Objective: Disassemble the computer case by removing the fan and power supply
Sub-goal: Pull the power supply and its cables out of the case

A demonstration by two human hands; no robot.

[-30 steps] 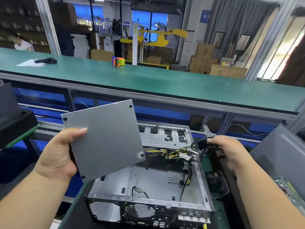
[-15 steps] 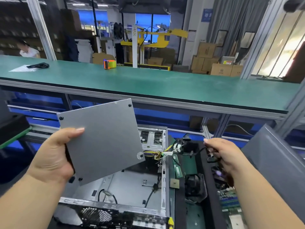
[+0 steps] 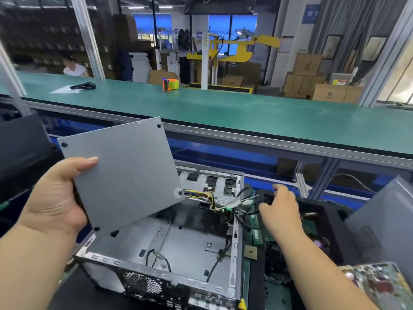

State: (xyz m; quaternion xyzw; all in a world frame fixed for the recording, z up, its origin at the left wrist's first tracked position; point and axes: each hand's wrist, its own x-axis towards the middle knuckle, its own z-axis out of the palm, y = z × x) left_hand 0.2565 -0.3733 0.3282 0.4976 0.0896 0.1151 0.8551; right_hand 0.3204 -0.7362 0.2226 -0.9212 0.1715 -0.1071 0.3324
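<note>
My left hand grips the grey metal power supply by its left edge, thumb on the top face, and holds it tilted above the open computer case. A bundle of yellow and black cables runs from the power supply's right corner to white connectors that hang over the case's right wall. My right hand hovers just right of those cables with fingers spread; it is blurred and no cable is plainly in its grip. The case floor is bare metal with loose black wires, and a vent grille shows in its near wall.
A black tray right of the case holds boards and parts. A grey side panel leans at far right above a circuit board. Memory sticks and a chip lie beside the case. A green bench behind carries an orange tape dispenser.
My right hand held black cables earlier; now its fingers are spread and the connectors hang loose. My left hand keeps the power supply raised. The view has swung left and right.
</note>
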